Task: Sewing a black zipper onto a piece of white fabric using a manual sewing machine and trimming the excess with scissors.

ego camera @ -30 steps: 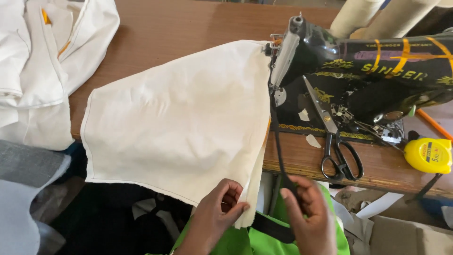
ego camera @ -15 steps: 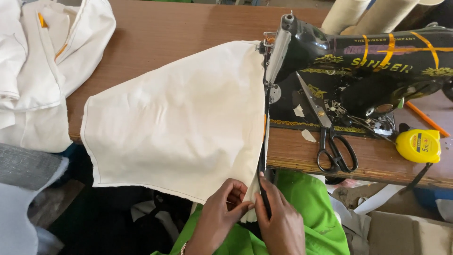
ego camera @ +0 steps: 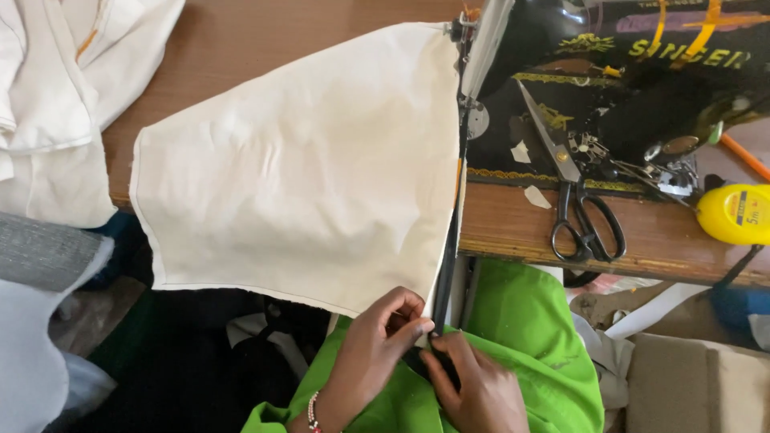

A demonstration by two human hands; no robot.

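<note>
Head view, the only one we have: we look down on a cream fabric panel (ego camera: 305,168) spread across the wooden table (ego camera: 265,32), its far corner tucked up at the needle end of a black sewing machine (ego camera: 609,88) and its near corner hanging off the table edge over a green garment (ego camera: 521,337) in our lap. A dark strip (ego camera: 447,265) (a zip or a binding, we cannot tell which) runs along the panel's right edge from the machine down to our hands. Left hand (ego camera: 373,353): thumb and fingertips pressed together, pinching the panel's lower corner where it meets the strip. Right hand (ego camera: 477,389): fingers curled and close together, tips pressing the strip's lower end just beside the left thumb. Scissors (ego camera: 581,204) lie shut on the machine bed, blades pointing away; a yellow tape measure (ego camera: 734,212) sits at the table's right edge; white cloth (ego camera: 56,104) is heaped at the far left. Risks, in our judgement: the strip could creep off the fabric edge if either pinch loosens, and the overhanging panel's weight could drag the seam line crooked.
</note>
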